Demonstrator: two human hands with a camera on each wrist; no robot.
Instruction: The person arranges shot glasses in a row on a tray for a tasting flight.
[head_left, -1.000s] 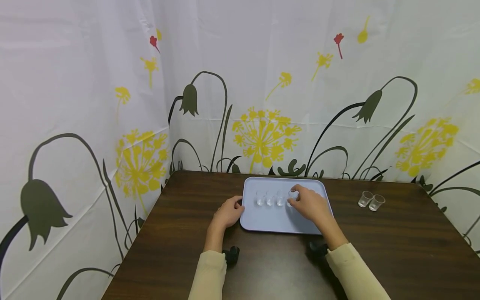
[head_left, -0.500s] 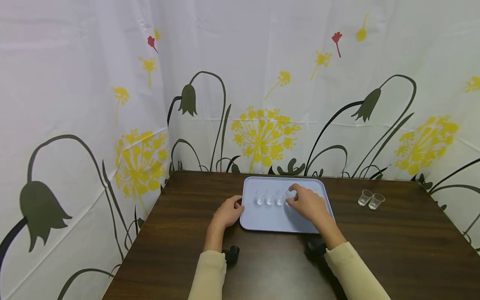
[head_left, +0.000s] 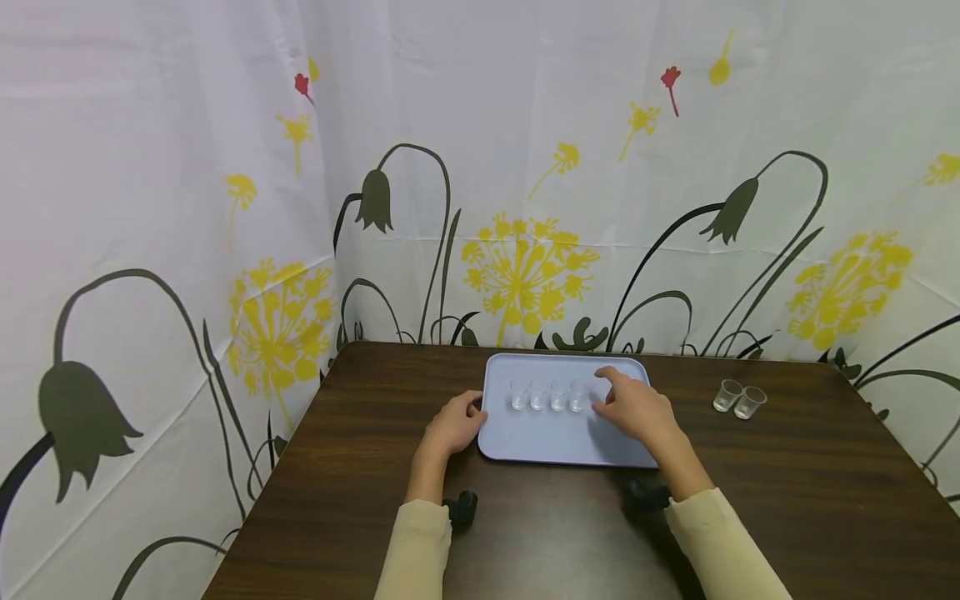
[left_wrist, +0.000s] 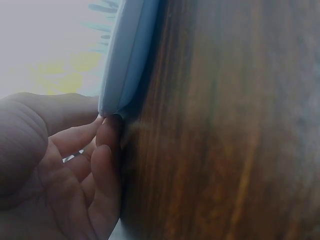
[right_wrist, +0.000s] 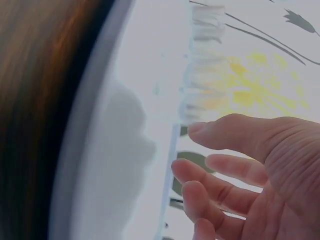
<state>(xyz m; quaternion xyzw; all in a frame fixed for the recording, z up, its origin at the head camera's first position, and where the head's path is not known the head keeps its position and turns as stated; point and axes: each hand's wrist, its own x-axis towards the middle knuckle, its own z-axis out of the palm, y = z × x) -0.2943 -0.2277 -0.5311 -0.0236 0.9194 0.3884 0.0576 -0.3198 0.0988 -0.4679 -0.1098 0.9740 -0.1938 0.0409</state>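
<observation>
Several small clear shot glasses [head_left: 558, 396] stand upright in a row on a light blue tray [head_left: 532, 440]. At the tray's left edge, my left hand [head_left: 456, 423] grips the rim; the left wrist view has the thumb at the top of the rim [left_wrist: 111, 97] and the curled fingers below it. My right hand [head_left: 639, 410] hovers over the right part of the tray with thumb and fingers spread, holding nothing. Its thumb is close to the rightmost shot glass [head_left: 578, 397]. The glasses also appear, pale and blurred, in the right wrist view beyond the thumb.
Two more clear shot glasses [head_left: 738, 399] stand close together on the dark wooden table [head_left: 555, 533], right of the tray. Behind the table hangs a white curtain [head_left: 480, 100] with printed flowers. Black wrist-worn devices [head_left: 461, 510] sit at both wrists.
My right hand has let go of the rightmost shot glass, leaving it at the end of the row, and moved to the right. My left hand stays at the tray's edge.
</observation>
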